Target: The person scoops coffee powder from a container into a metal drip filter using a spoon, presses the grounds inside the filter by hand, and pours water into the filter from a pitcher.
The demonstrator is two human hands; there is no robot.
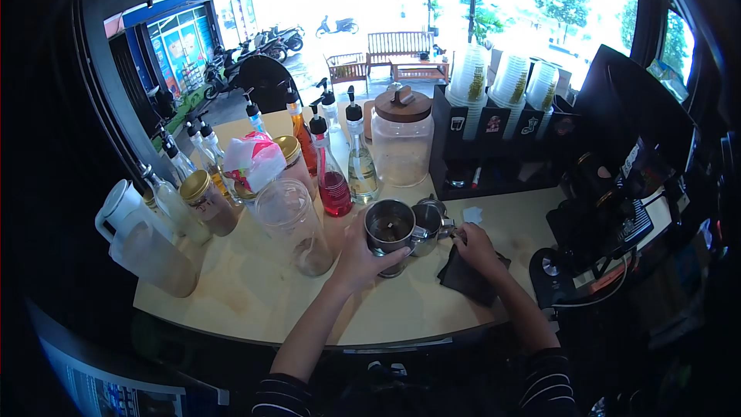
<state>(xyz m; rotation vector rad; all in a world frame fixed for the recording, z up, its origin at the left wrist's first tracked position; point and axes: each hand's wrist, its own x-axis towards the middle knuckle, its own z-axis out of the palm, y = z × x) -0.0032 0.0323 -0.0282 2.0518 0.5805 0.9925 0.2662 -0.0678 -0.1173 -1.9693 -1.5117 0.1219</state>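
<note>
My left hand (367,258) is wrapped round a stainless steel cup (390,222), its thumb along the near side. Some dark liquid seems to lie inside, with a small bright spot on it. Directly right of it stands a second metal cup (430,216), partly hidden behind the first. My right hand (476,248) is closed in a pinch beside that second cup, near its handle; what the fingertips hold is too small to make out. Under the right wrist lies a folded dark cloth (469,278) on the wooden counter (247,305).
Left of the cups stand a clear plastic jar (297,224), pump bottles including a red syrup bottle (335,189), and a pitcher (147,243). Behind are a lidded glass jar (403,147) and a black cup rack (494,139). Dark equipment (590,208) stands at the right.
</note>
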